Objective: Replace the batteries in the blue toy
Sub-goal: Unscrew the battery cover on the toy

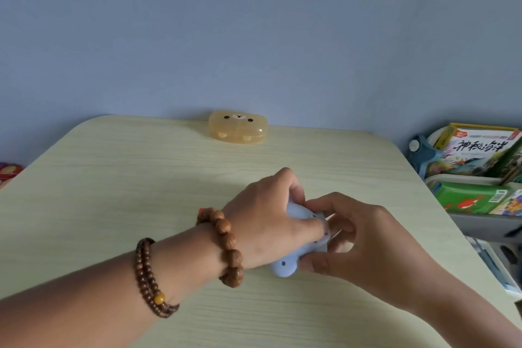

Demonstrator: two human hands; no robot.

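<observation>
Blue toy [284,266] is right of centre on the table [141,178], held between your hands; can't tell if it touches the top. Your left hand [262,220] curls over it, thumb pressed on it. Your right hand [358,243] pinches its right side. Wooden bead bracelets [227,246] on your left wrist. Amber bear-face case [238,128] sits at the far edge, well apart. Books [477,150] are off right.
</observation>
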